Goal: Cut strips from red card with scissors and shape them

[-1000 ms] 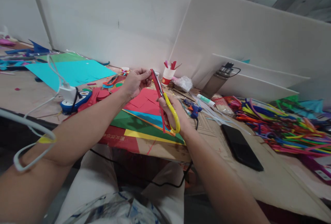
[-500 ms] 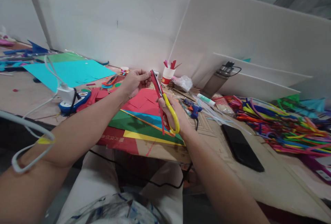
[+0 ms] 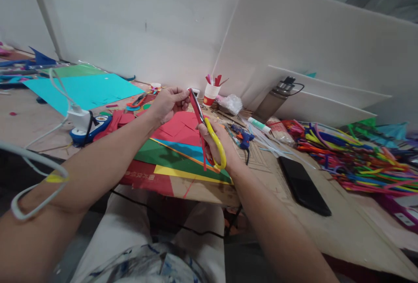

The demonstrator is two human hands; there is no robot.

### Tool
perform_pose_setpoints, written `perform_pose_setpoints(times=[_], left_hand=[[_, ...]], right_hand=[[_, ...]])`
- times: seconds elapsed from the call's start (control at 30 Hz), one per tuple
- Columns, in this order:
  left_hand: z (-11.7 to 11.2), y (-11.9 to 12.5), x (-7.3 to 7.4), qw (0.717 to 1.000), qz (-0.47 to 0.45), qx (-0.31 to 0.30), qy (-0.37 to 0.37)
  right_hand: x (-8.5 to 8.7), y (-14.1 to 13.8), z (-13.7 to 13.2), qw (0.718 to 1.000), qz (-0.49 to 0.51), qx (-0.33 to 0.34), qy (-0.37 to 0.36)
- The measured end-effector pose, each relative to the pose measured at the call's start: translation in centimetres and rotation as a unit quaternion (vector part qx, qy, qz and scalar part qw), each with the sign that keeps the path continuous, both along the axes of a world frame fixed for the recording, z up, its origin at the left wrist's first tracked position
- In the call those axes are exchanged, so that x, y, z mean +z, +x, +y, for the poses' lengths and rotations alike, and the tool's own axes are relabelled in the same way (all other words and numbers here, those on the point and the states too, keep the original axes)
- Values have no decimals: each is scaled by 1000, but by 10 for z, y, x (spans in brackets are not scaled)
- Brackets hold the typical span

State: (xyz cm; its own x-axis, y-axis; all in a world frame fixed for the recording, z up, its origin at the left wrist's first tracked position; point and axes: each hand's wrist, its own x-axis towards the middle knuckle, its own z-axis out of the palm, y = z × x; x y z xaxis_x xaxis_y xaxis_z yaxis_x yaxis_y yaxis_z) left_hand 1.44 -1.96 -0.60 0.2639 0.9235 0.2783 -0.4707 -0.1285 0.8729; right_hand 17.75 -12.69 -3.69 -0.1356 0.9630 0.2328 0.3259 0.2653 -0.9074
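Observation:
My left hand (image 3: pixel 168 103) pinches the top of a narrow red paper strip (image 3: pixel 197 109) held up above the table. My right hand (image 3: pixel 217 146) grips yellow-handled scissors (image 3: pixel 215 143), whose blades lie along the strip just below my left fingers. A cut sliver of the red strip (image 3: pixel 203 154) hangs down past my right hand. Beneath both hands lie stacked red, green, blue and yellow paper sheets (image 3: pixel 173 143).
A black phone (image 3: pixel 303 185) lies right of my hands. Several coloured pipe cleaners (image 3: pixel 352 161) are heaped far right. A blue glue gun (image 3: pixel 244 138), a paper cup (image 3: pixel 210 93), a metal bottle (image 3: pixel 272 102), a tape dispenser (image 3: pixel 93 125) and a cyan sheet (image 3: pixel 81 91) surround the work area.
Both hands with the strip and scissors have stayed nearly still; the view has shifted slightly.

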Motion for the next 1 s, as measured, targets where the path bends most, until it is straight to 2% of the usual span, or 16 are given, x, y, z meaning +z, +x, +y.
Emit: perform_pose_setpoints(times=[0.43, 0.73, 1.0], left_hand=[[3, -4, 2, 999, 32, -13, -1], [-3, -3, 8, 998, 58, 4, -14], [-1, -4, 7, 998, 63, 7, -22]], right_hand=[[-1, 3, 1, 1000, -26, 8, 14], [3, 1, -1, 1000, -7, 6, -11], [4, 1, -1, 1000, -4, -3, -21]])
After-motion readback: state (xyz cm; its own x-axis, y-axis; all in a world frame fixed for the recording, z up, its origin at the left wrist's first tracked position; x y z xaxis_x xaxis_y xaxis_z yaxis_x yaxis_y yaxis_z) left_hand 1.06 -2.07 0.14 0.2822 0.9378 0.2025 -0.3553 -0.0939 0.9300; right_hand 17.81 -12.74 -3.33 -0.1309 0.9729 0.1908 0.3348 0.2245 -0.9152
